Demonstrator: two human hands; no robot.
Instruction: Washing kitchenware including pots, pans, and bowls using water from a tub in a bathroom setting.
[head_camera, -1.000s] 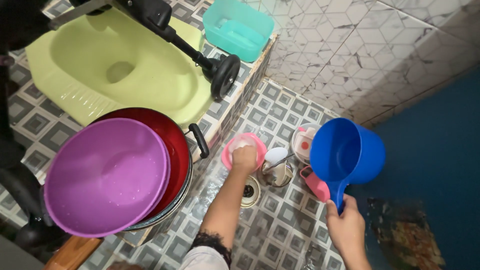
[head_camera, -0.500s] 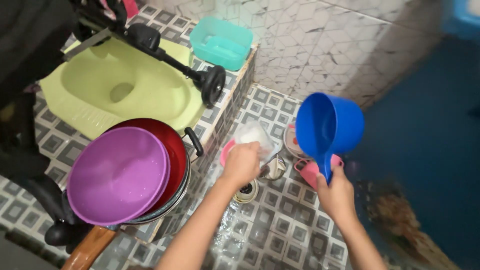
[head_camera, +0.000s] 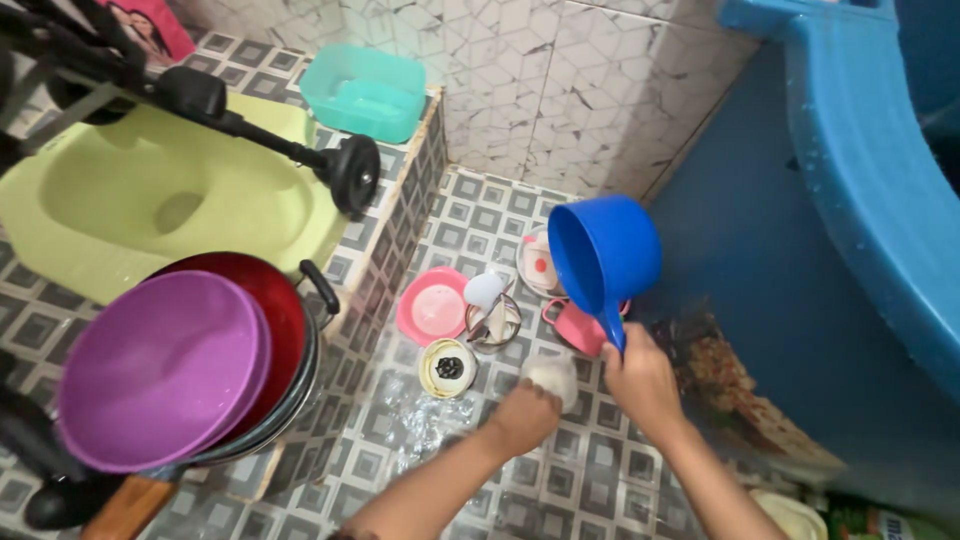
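My right hand (head_camera: 640, 380) grips the handle of a blue water dipper (head_camera: 603, 250), held up with its mouth facing left above the tiled floor. My left hand (head_camera: 524, 412) holds a small clear plastic container (head_camera: 553, 378) low over the floor, just left of my right hand. In front of them lie a pink plate (head_camera: 433, 305), a round floor drain (head_camera: 449, 367), a metal cup with a spoon (head_camera: 493, 322), a pink cup (head_camera: 576, 328) and a white container (head_camera: 537, 265).
A purple basin (head_camera: 160, 365) rests in a red pot (head_camera: 280, 310) on the raised tiled step at left, beside a green squat toilet (head_camera: 150, 195). A teal tub (head_camera: 365, 92) sits at the back. A large blue water tub (head_camera: 850, 210) fills the right.
My left hand lifted the clear container off the pink plate and carried it back toward me, next to my right hand. The dipper shifted left and my view swung right.
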